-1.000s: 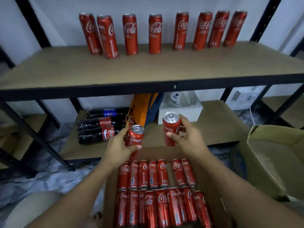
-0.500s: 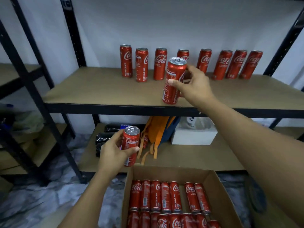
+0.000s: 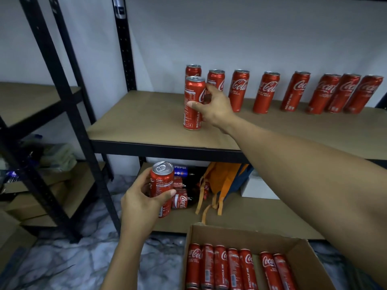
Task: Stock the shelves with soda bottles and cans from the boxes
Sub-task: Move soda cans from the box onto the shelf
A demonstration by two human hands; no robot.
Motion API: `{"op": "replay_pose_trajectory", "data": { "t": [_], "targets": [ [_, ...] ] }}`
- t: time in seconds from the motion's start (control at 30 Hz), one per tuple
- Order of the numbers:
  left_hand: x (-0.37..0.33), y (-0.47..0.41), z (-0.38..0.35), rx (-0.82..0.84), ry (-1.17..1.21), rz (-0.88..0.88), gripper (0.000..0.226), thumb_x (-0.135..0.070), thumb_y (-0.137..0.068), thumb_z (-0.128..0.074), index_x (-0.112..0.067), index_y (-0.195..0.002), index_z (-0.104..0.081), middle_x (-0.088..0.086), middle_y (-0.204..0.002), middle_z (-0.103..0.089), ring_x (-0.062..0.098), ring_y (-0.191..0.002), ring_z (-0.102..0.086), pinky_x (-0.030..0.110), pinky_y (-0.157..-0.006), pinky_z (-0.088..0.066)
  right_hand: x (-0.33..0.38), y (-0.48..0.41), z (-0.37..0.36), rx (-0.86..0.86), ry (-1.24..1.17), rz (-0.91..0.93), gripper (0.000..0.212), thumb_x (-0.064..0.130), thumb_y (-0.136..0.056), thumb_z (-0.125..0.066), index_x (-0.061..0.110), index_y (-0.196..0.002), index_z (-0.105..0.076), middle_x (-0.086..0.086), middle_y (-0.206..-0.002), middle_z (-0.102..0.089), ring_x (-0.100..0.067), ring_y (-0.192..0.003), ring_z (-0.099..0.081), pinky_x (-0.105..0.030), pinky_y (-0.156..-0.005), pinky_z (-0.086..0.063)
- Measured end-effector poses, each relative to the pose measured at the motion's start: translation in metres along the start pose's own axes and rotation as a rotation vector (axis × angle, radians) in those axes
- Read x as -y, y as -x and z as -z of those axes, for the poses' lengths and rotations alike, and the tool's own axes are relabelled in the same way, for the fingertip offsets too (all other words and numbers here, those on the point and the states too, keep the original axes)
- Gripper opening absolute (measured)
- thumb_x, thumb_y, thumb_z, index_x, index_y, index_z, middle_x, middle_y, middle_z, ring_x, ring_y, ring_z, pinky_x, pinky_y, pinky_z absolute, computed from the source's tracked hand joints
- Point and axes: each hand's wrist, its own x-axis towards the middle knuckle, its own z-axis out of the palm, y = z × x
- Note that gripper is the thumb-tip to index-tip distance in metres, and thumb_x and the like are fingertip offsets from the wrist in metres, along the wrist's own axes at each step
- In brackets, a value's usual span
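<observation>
Two cans are gripped: the right hand (image 3: 213,110) curls round one can (image 3: 193,97), upright at the shelf (image 3: 146,122) surface, just before the far row (image 3: 267,92)'s left end; the left hand (image 3: 141,206) clutches another can (image 3: 162,183) low, left of the box (image 3: 297,245).

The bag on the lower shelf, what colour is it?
The bag is mostly orange with a blue side; the head view shows it.
</observation>
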Motion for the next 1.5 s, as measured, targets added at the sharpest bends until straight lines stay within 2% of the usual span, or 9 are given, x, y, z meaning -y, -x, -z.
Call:
{"op": "replay_pose_trajectory", "data": {
  "t": [0.2, 0.33, 0.5, 0.7, 0.9, 1.13, 1.27, 1.37, 1.5],
  "targets": [
    [0.002, -0.006, 0.009, 0.004, 0.027, -0.003, 0.068, -0.02, -0.07, -0.09, -0.059, -0.111, -0.052, -0.031, -0.091, -0.065, -0.026, -0.088, -0.057, 0.002, -0.063, -0.043, -0.004, -0.031, -0.033, 0.003, 0.024, 0.03, 0.078, 0.032, -0.085, -0.08, 0.023, -0.151, -0.04, -0.003, -0.142, -0.058, -0.023, -0.13, -0.056, -0.049, -0.111, -0.045],
    [0.005, -0.011, 0.01, 0.017, 0.032, -0.008, 0.068, -0.022, -0.069, -0.09, -0.065, -0.102, -0.049, -0.051, -0.087, -0.058, -0.028, -0.087, -0.055, 0.007, -0.069, -0.042, -0.007, -0.049, -0.049, -0.012, 0.063, 0.032, 0.083, 0.034, -0.085, -0.08, 0.024, -0.154, -0.035, -0.004, -0.145, -0.056, -0.024, -0.132, -0.055, -0.052, -0.112, -0.043],
    [0.013, -0.017, 0.008, -0.028, 0.023, 0.007, 0.078, -0.028, -0.065, -0.093, -0.084, -0.091, -0.046, -0.042, -0.09, -0.063, -0.013, -0.092, -0.063, 0.02, -0.077, -0.048, -0.009, -0.064, -0.059, -0.02, 0.105, 0.025, 0.087, 0.035, -0.086, -0.079, 0.023, -0.157, -0.03, -0.004, -0.15, -0.051, -0.025, -0.137, -0.051, -0.05, -0.115, -0.04],
    [0.011, -0.02, 0.005, -0.047, -0.009, 0.008, 0.08, -0.034, -0.065, -0.092, -0.087, -0.093, -0.041, -0.036, -0.094, -0.061, -0.01, -0.095, -0.061, 0.024, -0.079, -0.049, -0.009, -0.068, -0.06, -0.011, 0.099, 0.018, 0.089, 0.033, -0.087, -0.078, 0.022, -0.159, -0.026, -0.005, -0.152, -0.048, -0.025, -0.139, -0.049, -0.048, -0.115, -0.039],
    [-0.002, -0.018, 0.002, -0.021, 0.021, 0.006, 0.072, -0.027, -0.069, -0.09, -0.072, -0.103, -0.045, -0.042, -0.091, -0.062, -0.026, -0.088, -0.056, 0.01, -0.069, -0.043, -0.022, -0.034, -0.028, 0.025, 0.205, -0.009, 0.087, 0.04, -0.083, -0.081, 0.016, -0.153, -0.034, -0.005, -0.148, -0.053, -0.022, -0.133, -0.052, -0.033, -0.108, -0.041],
    [-0.033, -0.006, -0.007, -0.008, 0.04, -0.039, 0.069, -0.019, -0.07, -0.088, -0.045, -0.126, -0.057, -0.046, -0.095, -0.063, -0.024, -0.093, -0.057, -0.003, -0.065, -0.043, -0.065, 0.013, 0.048, 0.272, 0.63, -0.025, 0.078, 0.067, -0.09, -0.058, 0.027, -0.153, -0.037, -0.005, -0.156, -0.043, -0.028, -0.141, -0.043, -0.043, -0.115, -0.037],
    [-0.067, -0.011, -0.007, -0.03, 0.01, -0.081, 0.074, -0.036, -0.064, -0.088, -0.044, -0.131, -0.058, -0.032, -0.107, -0.068, -0.012, -0.102, -0.063, 0.007, -0.078, -0.048, -0.085, 0.024, 0.065, 0.254, 0.778, -0.003, 0.079, 0.081, -0.089, -0.034, 0.031, -0.148, -0.045, -0.002, -0.156, -0.042, -0.026, -0.143, -0.037, -0.053, -0.117, -0.029],
    [-0.101, -0.03, -0.005, -0.025, -0.04, -0.125, 0.076, -0.039, -0.066, -0.087, -0.039, -0.136, -0.057, -0.02, -0.116, -0.069, -0.002, -0.107, -0.065, 0.027, -0.091, -0.049, -0.085, 0.026, 0.065, 0.253, 0.83, 0.02, 0.075, 0.079, -0.092, -0.03, 0.033, -0.15, -0.043, 0.0, -0.158, -0.039, -0.025, -0.145, -0.034, -0.052, -0.117, -0.025],
    [-0.145, -0.07, -0.002, -0.076, -0.074, -0.182, 0.071, -0.03, -0.073, -0.087, -0.034, -0.136, -0.056, -0.015, -0.12, -0.067, 0.005, -0.111, -0.063, 0.036, -0.096, -0.05, -0.083, 0.026, 0.065, 0.263, 0.834, 0.02, 0.073, 0.077, -0.093, -0.032, 0.035, -0.151, -0.042, 0.001, -0.159, -0.038, -0.024, -0.146, -0.032, -0.052, -0.118, -0.022]
  ]
}}
